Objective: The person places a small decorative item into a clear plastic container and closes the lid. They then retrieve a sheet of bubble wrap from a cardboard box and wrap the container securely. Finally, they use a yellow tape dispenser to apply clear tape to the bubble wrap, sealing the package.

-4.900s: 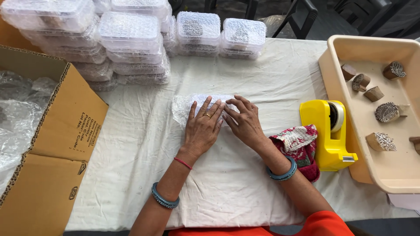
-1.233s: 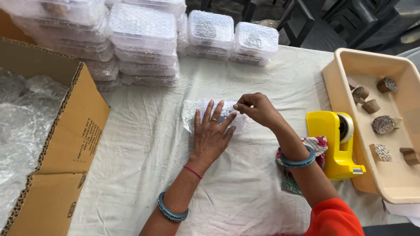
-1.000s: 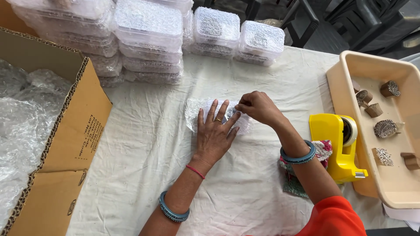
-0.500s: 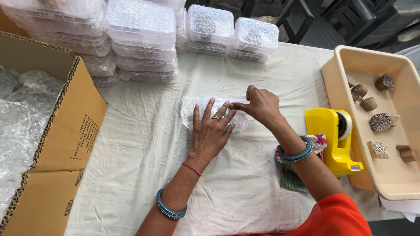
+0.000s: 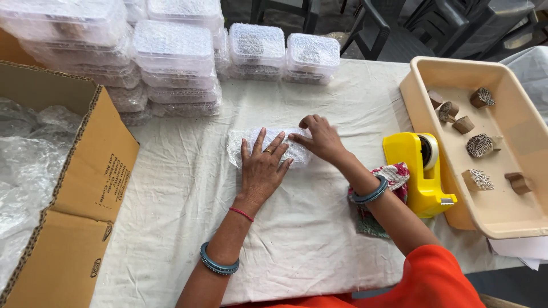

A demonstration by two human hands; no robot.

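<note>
On the white-clothed table (image 5: pixel 308 239), seen from the head camera, a bubble-wrap bundle (image 5: pixel 254 145) is pressed flat by the left hand (image 5: pixel 264 168), fingers spread wide. Its right end is pinched by the right hand (image 5: pixel 322 138), beside a yellow tape dispenser (image 5: pixel 419 171).

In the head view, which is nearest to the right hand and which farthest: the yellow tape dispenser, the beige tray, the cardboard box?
From the right hand:
1. Yellow tape dispenser, just to its right on the white cloth.
2. Beige tray, farther right, beyond the dispenser, holding small carved wooden blocks.
3. Cardboard box, far left, past the left hand.
</note>
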